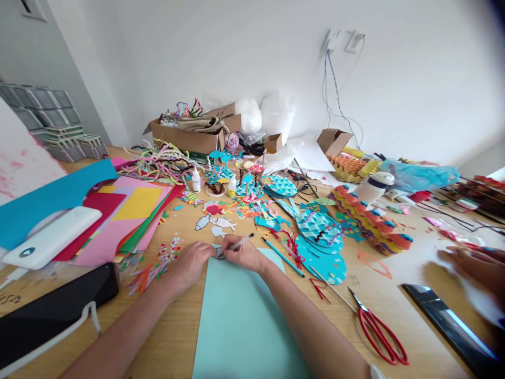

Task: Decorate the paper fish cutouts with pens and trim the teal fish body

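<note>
My right hand point(240, 251) is closed around a pen point(242, 241), its lower end down over a small grey fish shape point(218, 253) at the top edge of a light teal sheet of paper point(236, 316). My left hand point(194, 263) has its fingers bunched together, with the tips pressing the left side of that fish shape. Part of the shape is hidden by my fingers. Just beyond lie other paper fish cutouts point(224, 223). Beside the sheet on the right is a blue pencil point(283, 257).
Red-handled scissors point(381, 329) lie at right, near a dark phone point(445, 321) and another person's hand point(477, 268). At left are coloured paper sheets point(136, 202), a white power bank point(55, 237) and a black phone point(59, 300). Glue bottles point(196, 181) and a cardboard box point(185, 138) stand behind.
</note>
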Demonstrator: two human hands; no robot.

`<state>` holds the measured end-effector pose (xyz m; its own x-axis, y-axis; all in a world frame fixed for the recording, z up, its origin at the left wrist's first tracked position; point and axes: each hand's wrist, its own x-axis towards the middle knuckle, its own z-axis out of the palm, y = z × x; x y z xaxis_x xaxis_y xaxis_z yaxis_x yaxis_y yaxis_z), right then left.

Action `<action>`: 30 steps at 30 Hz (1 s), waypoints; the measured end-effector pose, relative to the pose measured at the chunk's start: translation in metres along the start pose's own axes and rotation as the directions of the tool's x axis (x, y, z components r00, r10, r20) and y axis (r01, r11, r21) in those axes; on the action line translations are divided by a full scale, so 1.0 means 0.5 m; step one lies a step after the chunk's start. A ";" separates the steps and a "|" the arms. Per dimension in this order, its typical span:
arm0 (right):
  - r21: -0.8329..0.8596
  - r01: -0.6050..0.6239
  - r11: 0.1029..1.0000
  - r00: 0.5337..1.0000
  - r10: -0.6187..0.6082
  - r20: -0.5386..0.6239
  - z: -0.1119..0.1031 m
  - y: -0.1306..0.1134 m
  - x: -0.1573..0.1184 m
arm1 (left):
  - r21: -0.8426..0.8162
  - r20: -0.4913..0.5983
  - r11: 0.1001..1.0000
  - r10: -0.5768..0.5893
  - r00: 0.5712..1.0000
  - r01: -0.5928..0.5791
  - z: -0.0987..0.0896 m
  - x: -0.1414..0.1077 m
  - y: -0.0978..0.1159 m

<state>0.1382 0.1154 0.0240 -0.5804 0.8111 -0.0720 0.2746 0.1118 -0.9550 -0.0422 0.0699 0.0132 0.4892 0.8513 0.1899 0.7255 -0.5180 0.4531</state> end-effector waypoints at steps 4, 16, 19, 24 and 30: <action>-0.007 0.023 1.000 0.999 -0.022 0.023 -0.001 0.001 0.004 | -0.043 -0.014 0.999 0.017 1.000 -0.017 0.008 0.005 -0.016; 0.006 0.013 1.000 0.998 -0.013 0.058 0.003 0.005 0.005 | -0.128 -0.020 0.991 0.020 1.000 -0.022 0.020 0.017 -0.034; -0.005 0.027 1.000 0.998 -0.027 0.049 0.005 0.007 0.006 | -0.139 -0.007 0.990 0.018 1.000 -0.019 0.018 0.019 -0.034; -0.043 0.045 0.998 0.998 -0.043 0.047 0.006 0.009 0.004 | -0.149 0.015 0.989 0.014 1.000 -0.011 0.014 0.025 -0.033; -0.117 0.098 0.988 0.994 -0.092 0.053 0.009 0.006 0.001 | -0.130 0.012 0.991 -0.031 0.999 0.033 0.012 0.026 -0.027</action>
<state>0.1351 0.1136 0.0195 -0.6434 0.7655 0.0013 0.3041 0.2572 -0.9172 -0.0427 0.0877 0.0045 0.4717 0.8661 0.1655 0.6722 -0.4747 0.5681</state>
